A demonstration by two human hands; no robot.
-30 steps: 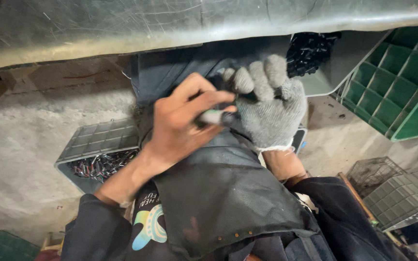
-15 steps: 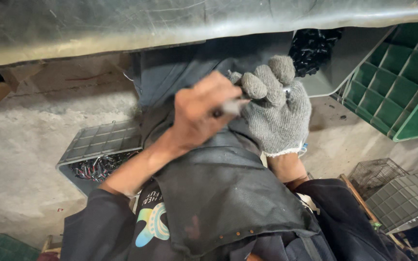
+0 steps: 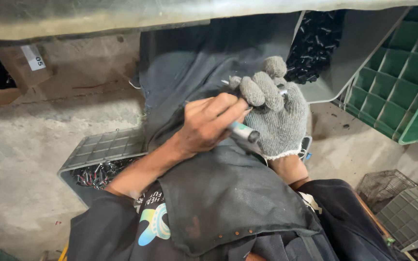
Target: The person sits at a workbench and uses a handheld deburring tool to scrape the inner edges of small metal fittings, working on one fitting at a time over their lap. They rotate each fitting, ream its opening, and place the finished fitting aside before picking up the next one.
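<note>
Head view: our hands work over the dark apron (image 3: 228,193).
Our bare left hand (image 3: 208,126) now grips a pen-like tool (image 3: 244,131); our gloved right hand (image 3: 276,113) stays clenched on small metal pieces (image 3: 228,82); a white label (image 3: 33,57) sits upper left.

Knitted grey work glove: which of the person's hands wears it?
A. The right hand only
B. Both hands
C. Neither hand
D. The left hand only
A: the knitted grey work glove covers the right hand, while the bare left hand grips a slim teal-and-black cylindrical tool beside it.
</note>
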